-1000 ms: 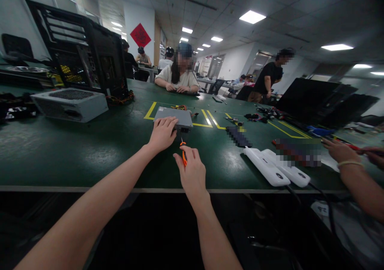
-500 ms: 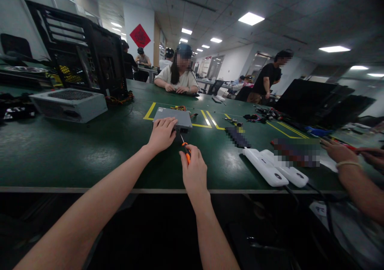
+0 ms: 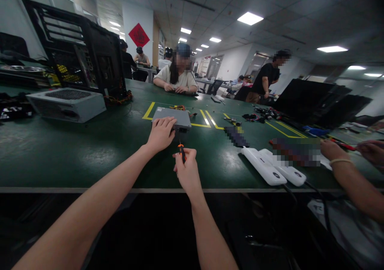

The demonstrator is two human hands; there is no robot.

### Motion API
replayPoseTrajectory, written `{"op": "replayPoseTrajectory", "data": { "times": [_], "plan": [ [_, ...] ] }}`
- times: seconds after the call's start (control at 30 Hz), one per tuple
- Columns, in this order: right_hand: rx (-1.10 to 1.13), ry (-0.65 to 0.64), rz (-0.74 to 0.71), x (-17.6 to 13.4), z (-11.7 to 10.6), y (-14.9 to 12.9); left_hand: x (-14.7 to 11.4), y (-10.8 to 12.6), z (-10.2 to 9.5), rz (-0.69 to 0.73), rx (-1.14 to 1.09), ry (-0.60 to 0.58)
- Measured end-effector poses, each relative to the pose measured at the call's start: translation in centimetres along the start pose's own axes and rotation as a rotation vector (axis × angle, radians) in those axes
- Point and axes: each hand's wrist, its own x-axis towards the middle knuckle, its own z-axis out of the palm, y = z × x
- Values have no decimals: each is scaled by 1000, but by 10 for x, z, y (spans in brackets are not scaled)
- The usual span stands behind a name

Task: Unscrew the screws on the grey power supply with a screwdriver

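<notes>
So the thing in the middle here is a grey metal box (image 3: pixel 180 115), sitting on a green bench (image 3: pixel 120 162) right by some yellow tape (image 3: pixel 149 111). Call the box the clock centre, 12 pointing away from the wearer. Left hand (image 3: pixel 162 132) comes in from about 7, fingers laid over the top, thumb down by the near edge, so it's braced rather than wrapped around. Right hand (image 3: pixel 186 168) is down at 6, closed around an orange-and-black screwdriver (image 3: pixel 181 153) with the shaft aimed at the near face, just by the black socket (image 3: pixel 182 130). The two hands are apart. Can't honestly tell if the tip touches metal, too dark and small there.

What would worry me: if the driver goes in at an angle, it could slip off and scratch the face or jump toward the left thumb. And with only a light press on top, a hard push could send the box skating toward 12, since the bench looks smooth. Loose wires (image 3: pixel 180 107) poke out around 12 to 1 and could snag if it slides.

Further out, a bigger grey unit (image 3: pixel 67 105) sits at 9, a black computer case (image 3: pixel 105 62) at 10, and white power strips (image 3: pixel 264 168) at 4.
</notes>
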Motion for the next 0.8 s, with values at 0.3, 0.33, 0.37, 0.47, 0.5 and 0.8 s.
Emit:
{"op": "replayPoseTrajectory", "data": {
  "times": [0.3, 0.33, 0.37, 0.47, 0.5, 0.8],
  "plan": [
    [1073, -63, 556, 13, 13, -7, 0, 0, 2, -10, 1, 18],
    [1127, -83, 594, 14, 12, -7, 0, 0, 2, -8, 3, 20],
    [1177, -106, 629, 14, 12, -8, 0, 0, 2, -7, 4, 22],
    [1273, -186, 702, 15, 10, -8, 0, 0, 2, -7, 0, 27],
    [1286, -212, 707, 16, 9, -8, 0, 0, 3, -7, -4, 27],
    [1314, -130, 702, 16, 12, -5, 0, 1, 2, -15, 10, 30]
  ]
}}
